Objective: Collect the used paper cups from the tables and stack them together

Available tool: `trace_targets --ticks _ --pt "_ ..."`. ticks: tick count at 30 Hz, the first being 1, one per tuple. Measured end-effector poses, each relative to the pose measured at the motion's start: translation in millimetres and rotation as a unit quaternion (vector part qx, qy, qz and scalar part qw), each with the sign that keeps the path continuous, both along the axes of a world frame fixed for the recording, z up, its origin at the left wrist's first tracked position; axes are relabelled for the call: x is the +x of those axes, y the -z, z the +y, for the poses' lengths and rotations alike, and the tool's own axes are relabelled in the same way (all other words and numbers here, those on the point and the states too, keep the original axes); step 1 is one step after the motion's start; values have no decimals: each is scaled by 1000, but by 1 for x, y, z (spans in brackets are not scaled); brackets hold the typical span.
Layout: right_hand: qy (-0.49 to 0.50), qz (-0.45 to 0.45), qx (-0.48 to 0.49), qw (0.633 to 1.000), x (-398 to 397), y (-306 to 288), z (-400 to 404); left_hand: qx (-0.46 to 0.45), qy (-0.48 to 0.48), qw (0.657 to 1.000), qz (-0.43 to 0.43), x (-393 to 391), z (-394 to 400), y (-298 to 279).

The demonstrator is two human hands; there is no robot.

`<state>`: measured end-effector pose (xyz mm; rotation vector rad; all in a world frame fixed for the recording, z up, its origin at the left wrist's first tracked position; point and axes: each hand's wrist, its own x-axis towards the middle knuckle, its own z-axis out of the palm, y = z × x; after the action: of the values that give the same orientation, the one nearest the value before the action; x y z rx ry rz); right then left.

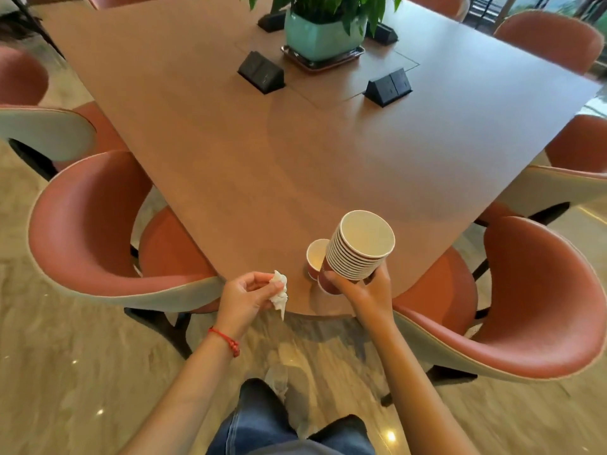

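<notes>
My right hand (363,292) grips a tall stack of red paper cups (356,254) with white rims, tilted left over the near end of the brown table (295,152). A single red paper cup (316,257) stands upright on the table just left of the stack, touching or nearly touching it. My left hand (244,298) hovers at the table's near edge, fingers pinched on a crumpled white tissue (280,292).
A potted plant in a teal pot (323,34) stands mid-table among black pop-up socket boxes (261,72) (389,87). Pink shell chairs (95,224) (532,300) crowd both sides of the table's near end. I stand on a marble floor (65,372).
</notes>
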<state>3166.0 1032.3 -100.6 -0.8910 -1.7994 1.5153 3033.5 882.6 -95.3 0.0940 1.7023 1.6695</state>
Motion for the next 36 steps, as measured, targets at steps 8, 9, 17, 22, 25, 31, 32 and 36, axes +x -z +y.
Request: trace_targets --ticks 8,9,17,22,25,31,32,36 --pt "33 -48 10 998 -50 21 28 -22 27 999 -29 -53 34 12" --pt "33 -57 15 998 -53 24 30 -25 29 999 -32 -56 36 13" --pt "18 -99 22 995 -57 53 35 -64 24 997 -29 -66 39 28" --pt "29 -115 -15 993 -55 69 33 -76 14 996 -41 -62 35 36" --pt "26 -120 -19 992 -54 80 31 -85 7 995 -43 -60 36 39" --pt "27 -132 -37 990 -48 105 28 -83 -6 996 -38 -56 35 42" --pt "28 -137 -37 989 -48 109 28 -83 -9 996 -37 -55 35 43" --pt "24 -150 -37 988 -50 116 29 -88 -26 995 -27 -50 32 47"
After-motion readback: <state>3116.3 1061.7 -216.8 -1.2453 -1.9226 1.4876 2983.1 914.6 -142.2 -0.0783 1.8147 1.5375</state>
